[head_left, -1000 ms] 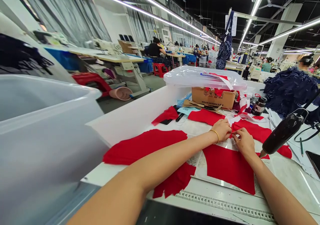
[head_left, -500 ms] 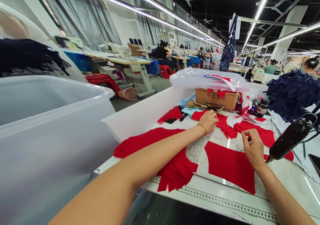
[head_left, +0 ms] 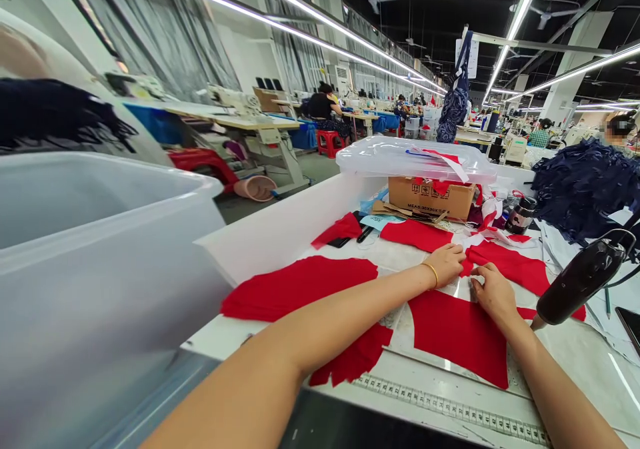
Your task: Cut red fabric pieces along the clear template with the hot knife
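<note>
My left hand [head_left: 449,263], with a gold bangle at the wrist, reaches across to the jagged end of a red fabric piece [head_left: 416,236]. Its fingers are bent and closed at that end; the hand covers part of the cloth. Close by on the right is my right hand [head_left: 495,294], thumb and fingers drawn together; what they hold, if anything, is too small to make out. Below both lies a flat red fabric panel [head_left: 457,336]. Another red piece [head_left: 513,266] rests behind my right hand. More red cloth [head_left: 300,286] lies left of and under my left forearm.
A black cylindrical device [head_left: 580,279] juts in at right. Behind stand a cardboard box [head_left: 433,199] under a clear plastic lid [head_left: 417,159] and a dark bottle [head_left: 521,214]. A large plastic bin [head_left: 110,302] fills the left. A tape measure [head_left: 450,406] runs along the front edge.
My left hand has moved right and nearer along the red piece to its jagged end. My right hand has shifted slightly left, so the two hands are now close together.
</note>
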### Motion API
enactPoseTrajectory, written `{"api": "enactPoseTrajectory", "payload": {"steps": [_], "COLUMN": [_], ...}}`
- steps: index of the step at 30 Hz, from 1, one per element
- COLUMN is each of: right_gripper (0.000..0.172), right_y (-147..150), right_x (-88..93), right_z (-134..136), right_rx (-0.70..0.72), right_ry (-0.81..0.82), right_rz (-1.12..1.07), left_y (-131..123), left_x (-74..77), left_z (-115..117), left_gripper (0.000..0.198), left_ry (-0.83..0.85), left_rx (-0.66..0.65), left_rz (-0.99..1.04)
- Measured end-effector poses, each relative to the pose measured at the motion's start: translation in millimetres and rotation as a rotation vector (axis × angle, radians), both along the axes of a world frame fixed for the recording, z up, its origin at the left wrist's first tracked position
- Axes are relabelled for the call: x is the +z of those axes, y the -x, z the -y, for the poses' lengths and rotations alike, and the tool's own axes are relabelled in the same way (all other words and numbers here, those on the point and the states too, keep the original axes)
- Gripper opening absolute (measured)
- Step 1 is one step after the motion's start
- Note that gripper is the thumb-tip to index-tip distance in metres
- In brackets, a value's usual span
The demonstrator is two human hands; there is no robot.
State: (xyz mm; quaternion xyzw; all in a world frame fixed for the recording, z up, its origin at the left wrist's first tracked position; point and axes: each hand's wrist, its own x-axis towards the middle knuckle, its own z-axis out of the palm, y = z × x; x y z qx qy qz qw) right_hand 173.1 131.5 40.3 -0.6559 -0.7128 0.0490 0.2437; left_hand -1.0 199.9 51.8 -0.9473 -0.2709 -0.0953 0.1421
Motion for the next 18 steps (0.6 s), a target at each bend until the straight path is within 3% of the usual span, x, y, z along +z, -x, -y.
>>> {"api": "enactPoseTrajectory", "payload": {"steps": [9, 14, 18], "right_gripper": [0.021, 0.032, 0.009], "right_y": [4.1, 9.7, 13.4], "right_x": [-5.3, -2.2, 0.8], "right_z": [-6.1, -9.4, -9.1], "right_rx": [0.017, 0.022, 0.017], "right_ry": [-0.032, -0.062, -0.109], "right_rz": [-0.005, -0.045, -0.103], "left_y": [5.0, 5.3, 9.7], "left_x": [-4.5, -3.1, -0.6], "left_z": [0.4, 1.5, 2.9], "left_gripper": [0.013, 0.010, 0.010], "left_ry": [0.077, 0.104, 0.090], "left_rx": [0.037, 0.034, 0.045], "left_rz": [0.111, 0.141, 0.166]}}
